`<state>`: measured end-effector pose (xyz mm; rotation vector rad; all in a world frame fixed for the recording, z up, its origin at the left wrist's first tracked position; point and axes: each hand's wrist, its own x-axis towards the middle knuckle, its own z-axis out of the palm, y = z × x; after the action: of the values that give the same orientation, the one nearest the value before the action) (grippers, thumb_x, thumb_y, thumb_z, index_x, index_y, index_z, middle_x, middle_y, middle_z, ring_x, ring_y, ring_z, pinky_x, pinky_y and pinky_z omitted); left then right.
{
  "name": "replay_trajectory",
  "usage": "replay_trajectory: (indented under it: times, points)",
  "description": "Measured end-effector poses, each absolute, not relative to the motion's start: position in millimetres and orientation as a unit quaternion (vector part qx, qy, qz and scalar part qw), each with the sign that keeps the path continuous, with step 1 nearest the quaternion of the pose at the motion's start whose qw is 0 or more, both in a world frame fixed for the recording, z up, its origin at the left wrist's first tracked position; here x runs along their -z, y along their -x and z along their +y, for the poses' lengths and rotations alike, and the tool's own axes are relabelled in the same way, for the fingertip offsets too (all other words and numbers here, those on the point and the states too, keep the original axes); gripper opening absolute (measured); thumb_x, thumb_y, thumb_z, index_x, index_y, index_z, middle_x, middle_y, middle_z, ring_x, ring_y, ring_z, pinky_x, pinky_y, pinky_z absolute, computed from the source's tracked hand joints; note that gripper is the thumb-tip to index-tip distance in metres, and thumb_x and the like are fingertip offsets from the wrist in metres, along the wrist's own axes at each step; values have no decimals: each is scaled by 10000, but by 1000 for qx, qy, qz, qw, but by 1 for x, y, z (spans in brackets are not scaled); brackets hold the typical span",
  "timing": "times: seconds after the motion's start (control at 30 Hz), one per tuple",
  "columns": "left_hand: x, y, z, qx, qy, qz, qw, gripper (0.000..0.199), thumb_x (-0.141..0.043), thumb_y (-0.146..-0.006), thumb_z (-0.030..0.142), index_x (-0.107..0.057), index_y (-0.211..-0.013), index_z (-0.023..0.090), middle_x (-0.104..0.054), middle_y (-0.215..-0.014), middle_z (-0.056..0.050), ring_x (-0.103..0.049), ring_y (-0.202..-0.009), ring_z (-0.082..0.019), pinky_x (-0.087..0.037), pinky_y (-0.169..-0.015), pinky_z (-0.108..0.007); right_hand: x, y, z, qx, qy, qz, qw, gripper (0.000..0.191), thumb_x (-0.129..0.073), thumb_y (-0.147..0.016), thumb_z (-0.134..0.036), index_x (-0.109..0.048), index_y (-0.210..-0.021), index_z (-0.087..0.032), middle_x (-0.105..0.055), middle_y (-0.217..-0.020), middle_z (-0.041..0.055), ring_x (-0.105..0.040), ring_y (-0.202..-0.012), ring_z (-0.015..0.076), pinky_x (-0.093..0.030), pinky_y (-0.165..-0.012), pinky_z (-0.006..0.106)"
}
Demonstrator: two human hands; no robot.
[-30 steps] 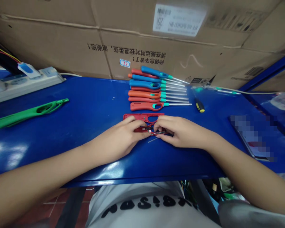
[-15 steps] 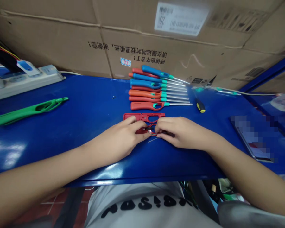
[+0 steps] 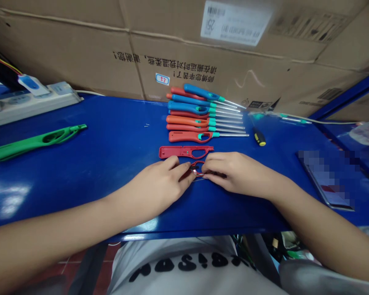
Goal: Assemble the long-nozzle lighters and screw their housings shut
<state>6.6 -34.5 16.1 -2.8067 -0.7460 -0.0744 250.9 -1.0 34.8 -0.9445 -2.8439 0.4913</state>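
While our right hand pinched the small red piece mid-picture, our open left hand touched it.

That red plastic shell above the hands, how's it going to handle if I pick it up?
The red shell looks light and fairly stiff, being thin moulded plastic. It lies flat, so it probably won't roll, though it may skid on the glossy table. Its narrow strips around the opening are likely the most fragile part.

Cardboard cartons stacked wall-like at 12 o'clock, Chinese print, white label. Blue tabletop across middle, glare at 9 o'clock. Blue metal frame at 2 o'clock. Red floor tiles at 7 o'clock.
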Motion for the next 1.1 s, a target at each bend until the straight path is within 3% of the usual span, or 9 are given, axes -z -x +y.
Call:
replay_trajectory:
  times: [0.2, 0.4, 0.73, 1.1]
  points:
    - [-14, -4, -32, 63, 960, -254, 99, 362, -505, -972, 98, -659, -1299, 86, -713, -1226, -161, -644, -992, -299, -584, -793, -408, -35, -253, 2, -184, 304, -932, 70, 92, -601, -967, -192, -684, -973, -153, -675, -933, 54, -628, -797, 155, -460, -688, 263]
    - [-12, 2, -23, 151, 949, -276, 14, 287, -480, -1034, 188, -709, -1206, 191, -747, -1204, -52, -655, -989, -241, -575, -866, -377, -36, -254, 1, -188, 303, -932, 63, 104, -582, -976, -186, -676, -1010, -158, -688, -975, 65, -635, -817, 160, -473, -698, 269]
    - [-13, 0, -20, 143, 949, -278, -37, 301, -447, -1048, 202, -683, -1235, 191, -712, -1223, -85, -638, -1096, -244, -561, -946, -400, -40, -253, 0, -177, 309, -933, 45, 123, -561, -984, -185, -678, -1009, -158, -691, -984, 70, -648, -839, 173, -483, -721, 284]
    - [-13, 2, -22, 109, 961, -254, 3, 392, -553, -955, 121, -684, -1316, 197, -695, -1316, -103, -653, -1112, -282, -574, -914, -425, -39, -254, -2, -171, 298, -938, 49, 157, -567, -984, -193, -721, -1014, -184, -712, -1003, 61, -670, -844, 165, -488, -732, 272]
